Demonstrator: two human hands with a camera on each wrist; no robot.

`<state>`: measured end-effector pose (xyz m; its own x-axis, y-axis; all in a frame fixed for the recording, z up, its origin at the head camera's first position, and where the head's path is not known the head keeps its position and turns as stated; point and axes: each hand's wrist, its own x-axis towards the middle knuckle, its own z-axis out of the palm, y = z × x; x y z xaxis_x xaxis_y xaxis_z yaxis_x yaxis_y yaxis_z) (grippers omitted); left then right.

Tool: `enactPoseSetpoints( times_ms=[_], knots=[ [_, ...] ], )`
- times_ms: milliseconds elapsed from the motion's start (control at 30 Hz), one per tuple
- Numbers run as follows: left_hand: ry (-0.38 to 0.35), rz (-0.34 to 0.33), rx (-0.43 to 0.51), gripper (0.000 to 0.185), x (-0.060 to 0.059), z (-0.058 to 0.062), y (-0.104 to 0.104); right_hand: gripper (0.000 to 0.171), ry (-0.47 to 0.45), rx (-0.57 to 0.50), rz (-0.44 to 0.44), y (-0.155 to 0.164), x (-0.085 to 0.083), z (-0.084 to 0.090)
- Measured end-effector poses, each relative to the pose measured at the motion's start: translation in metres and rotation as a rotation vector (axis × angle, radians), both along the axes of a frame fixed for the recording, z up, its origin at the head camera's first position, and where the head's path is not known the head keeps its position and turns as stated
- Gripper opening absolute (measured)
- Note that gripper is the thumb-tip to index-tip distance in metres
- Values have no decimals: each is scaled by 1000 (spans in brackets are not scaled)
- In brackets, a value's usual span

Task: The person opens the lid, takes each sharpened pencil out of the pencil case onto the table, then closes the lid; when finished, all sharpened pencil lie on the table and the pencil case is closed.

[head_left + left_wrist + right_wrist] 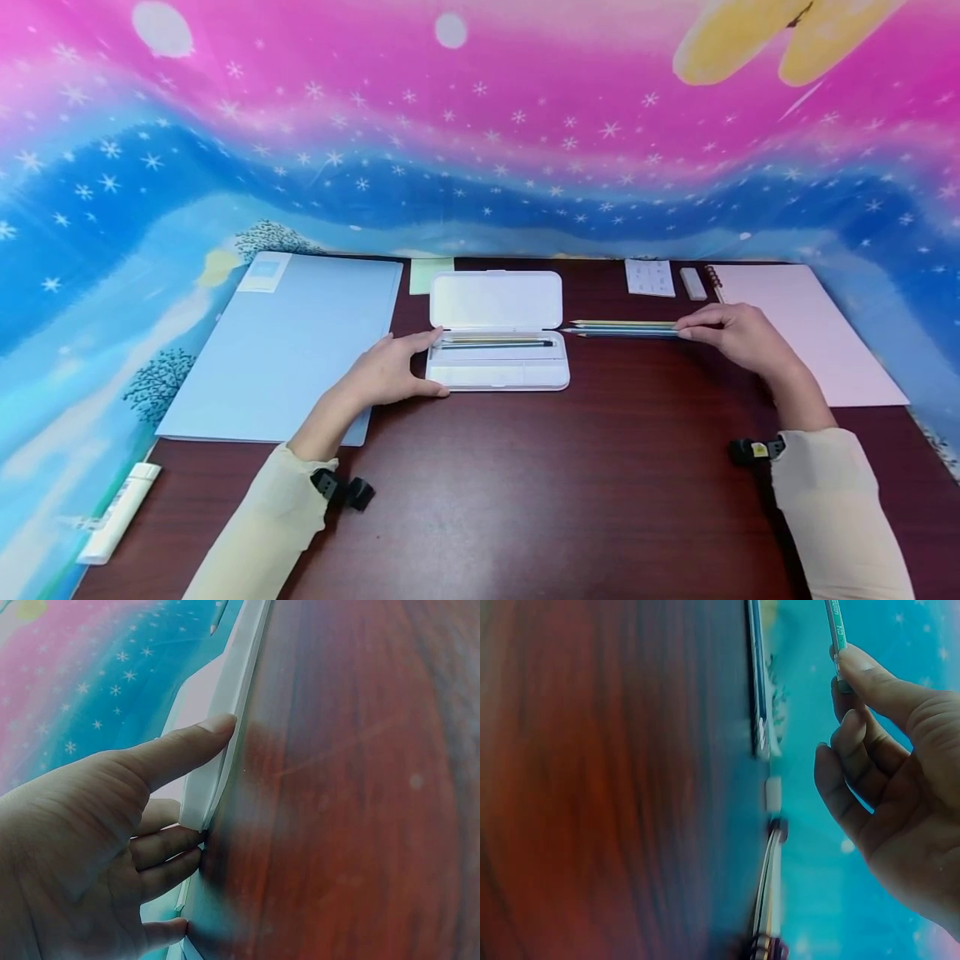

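A white pencil case (498, 377) lies with its lid (495, 300) raised at the back. Several pencils (495, 342) rest in its rear compartment. My left hand (386, 367) holds the case by its left end, thumb at the front edge and fingers toward the back. To the right of the case, my right hand (738, 333) pinches a pencil (838, 626) with green on it near its end, between thumb and fingers. More pencils (757, 675) lie on the table beyond that hand. In the head view the pencils (622, 329) overlap, their tips pointing at the case.
A blue folder (277, 350) lies at the left, a pink spiral notebook (817, 333) at the right. Along the back are a green paper (431, 275), a printed white card (649, 278) and an eraser (693, 284). A white tube (120, 514) lies at the left edge.
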<state>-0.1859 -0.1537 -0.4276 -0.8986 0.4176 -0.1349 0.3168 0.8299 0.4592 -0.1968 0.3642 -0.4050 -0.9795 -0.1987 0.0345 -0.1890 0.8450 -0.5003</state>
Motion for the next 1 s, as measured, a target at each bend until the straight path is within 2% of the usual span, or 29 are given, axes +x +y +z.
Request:
enactPoseSetpoints(
  times_ms=[200,500,1000],
  knots=[
    [2,-1,-5,100,0,0,-1,24,-101,-13,-31,14,-2,-3],
    [10,0,-2,99,0,1,-1,36,-201,-27,-60,26,-4,-7],
    [0,6,7,98,2,2,1,35,-214,-25,-43,26,-6,-9]
  ],
)
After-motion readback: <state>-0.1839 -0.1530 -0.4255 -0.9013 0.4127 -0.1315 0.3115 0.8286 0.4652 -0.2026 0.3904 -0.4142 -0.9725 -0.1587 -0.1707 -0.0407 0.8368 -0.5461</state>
